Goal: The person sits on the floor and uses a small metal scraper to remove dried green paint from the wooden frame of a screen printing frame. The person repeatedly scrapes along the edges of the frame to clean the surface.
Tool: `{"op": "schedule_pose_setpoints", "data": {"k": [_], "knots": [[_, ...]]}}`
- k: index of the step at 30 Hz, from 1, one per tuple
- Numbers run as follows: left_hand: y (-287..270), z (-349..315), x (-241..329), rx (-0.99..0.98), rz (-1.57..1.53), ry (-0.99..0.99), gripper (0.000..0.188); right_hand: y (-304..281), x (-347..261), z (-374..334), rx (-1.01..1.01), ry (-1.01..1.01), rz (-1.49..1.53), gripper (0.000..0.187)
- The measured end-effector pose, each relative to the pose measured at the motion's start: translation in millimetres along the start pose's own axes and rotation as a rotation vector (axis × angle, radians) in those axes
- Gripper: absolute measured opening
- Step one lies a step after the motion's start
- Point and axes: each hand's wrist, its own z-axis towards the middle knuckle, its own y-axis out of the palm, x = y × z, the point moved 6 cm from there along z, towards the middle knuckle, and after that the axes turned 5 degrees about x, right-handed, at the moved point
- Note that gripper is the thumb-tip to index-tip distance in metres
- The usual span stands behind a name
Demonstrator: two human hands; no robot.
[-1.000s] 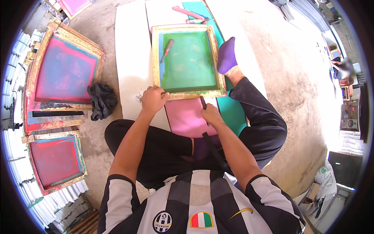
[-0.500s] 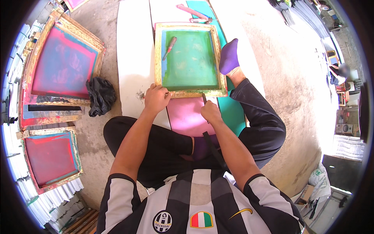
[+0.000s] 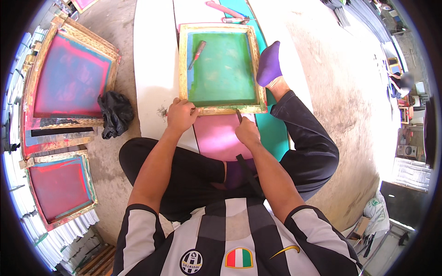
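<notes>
A wooden-framed mesh screen (image 3: 223,109) with a green surface lies flat before me. My left hand (image 3: 180,116) is closed around its near left corner, fingers curled over the wood. In my right hand (image 3: 248,132) is a thin dark blade-like tool (image 3: 239,115), its tip against the near rail; my fist hides the rest, so its exact kind is unclear. A screwdriver-like tool with a red and grey handle (image 3: 199,49) rests on the green mesh. Below the near rail lies a pink panel (image 3: 218,133), with a teal strip (image 3: 271,133) to its right.
My purple-socked foot (image 3: 270,64) presses near the screen's right side. Beyond its far rail are a pink roll (image 3: 225,9) and a metal-handled tool (image 3: 235,20). At left stand red-meshed screens (image 3: 69,83) and a black plastic bag (image 3: 115,114). A person (image 3: 401,83) is far right.
The whole view has shifted slightly, carrying the screen and both hands a little left in the picture. Each hand keeps its grip, and the blade tip stays at the near rail.
</notes>
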Motion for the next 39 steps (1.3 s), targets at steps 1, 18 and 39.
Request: {"op": "schedule_pose_setpoints", "data": {"k": [1, 18, 39], "knots": [[-0.7, 0.3, 0.3, 0.001, -0.007, -0.003, 0.02, -1.9, -1.5, -2.3, -0.013, 0.001, 0.024, 0.041], [-10.1, -8.2, 29.4, 0.031, -0.138, 0.246, 0.016, 28.1, -31.5, -31.7, -0.186, -0.21, 0.472, 0.023], [-50.9, -11.6, -64.7, -0.019, 0.104, -0.216, 0.013, 63.5, -142.9, -33.4, -0.519, -0.4, 0.509, 0.029]]}}
